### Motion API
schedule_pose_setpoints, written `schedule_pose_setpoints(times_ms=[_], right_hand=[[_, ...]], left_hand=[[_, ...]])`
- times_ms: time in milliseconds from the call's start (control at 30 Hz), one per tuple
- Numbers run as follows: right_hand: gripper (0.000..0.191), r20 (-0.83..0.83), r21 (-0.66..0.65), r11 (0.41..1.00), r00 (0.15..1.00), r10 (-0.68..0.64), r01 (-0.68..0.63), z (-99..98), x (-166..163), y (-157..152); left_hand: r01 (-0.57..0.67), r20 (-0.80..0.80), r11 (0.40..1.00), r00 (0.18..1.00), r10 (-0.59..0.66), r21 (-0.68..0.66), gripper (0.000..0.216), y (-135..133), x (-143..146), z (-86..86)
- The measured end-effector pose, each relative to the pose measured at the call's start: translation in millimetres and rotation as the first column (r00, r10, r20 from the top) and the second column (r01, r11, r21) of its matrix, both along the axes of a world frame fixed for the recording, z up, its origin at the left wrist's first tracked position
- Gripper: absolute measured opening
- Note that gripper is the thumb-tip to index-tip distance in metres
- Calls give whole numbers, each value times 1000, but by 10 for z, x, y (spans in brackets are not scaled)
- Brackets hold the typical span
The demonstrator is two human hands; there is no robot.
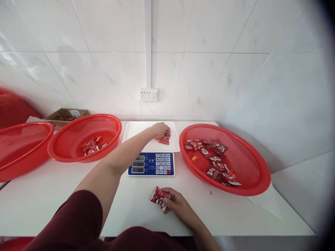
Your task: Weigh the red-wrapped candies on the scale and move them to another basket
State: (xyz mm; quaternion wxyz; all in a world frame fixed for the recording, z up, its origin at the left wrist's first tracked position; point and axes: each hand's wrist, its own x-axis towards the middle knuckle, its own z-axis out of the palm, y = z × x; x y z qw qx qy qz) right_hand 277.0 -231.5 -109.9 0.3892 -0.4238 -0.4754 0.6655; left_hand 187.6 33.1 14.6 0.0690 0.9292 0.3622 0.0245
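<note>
My left hand (159, 129) reaches out over the white tray of the scale (136, 132) and closes on the small red snack packets (164, 138) lying there. My right hand (176, 202) rests on the white table near the front edge, its fingers pinching a red and white snack packet (158, 198). The scale's blue keypad panel (151, 164) faces me between the two hands.
A red mesh basket (251, 181) on the right holds several red packets. Another red basket (86, 125) left of the scale holds a few packets. A third red basket (15, 153) sits at the far left, with a cardboard box (65, 114) behind. A wall socket (148, 94) is above the scale.
</note>
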Motion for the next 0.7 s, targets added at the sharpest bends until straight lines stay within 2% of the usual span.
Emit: schedule_pose_setpoints(times_ms=[100,200,333,433,500,600,700], right_hand=[[45,-18,5,999,999,-35,35,-19,2,-20],[44,-35,15,999,998,-44,45,-35,20,-27],[43,-42,29,999,999,-17,19,-51,53,-16],[43,-35,33,999,999,5,-4,-56,58,-3],[43,-23,27,1000,1000,11,-11,-55,50,4],[41,0,18,1000,1000,12,-12,-52,33,10],[40,15,16,1000,1000,8,-9,-50,20,8]], left_hand=[[-11,-55,1000,998,10,-6,50,67,11,24],[-51,-39,997,998,53,49,45,19,-96,102],[-113,53,982,993,106,151,45,-239,-420,168],[-144,127,970,985,120,197,36,-488,-704,97],[-127,148,977,984,102,170,32,-619,-860,14],[-44,182,998,983,36,42,32,-767,-1013,-90],[20,333,1000,943,-14,-14,35,-974,-1069,-157]])
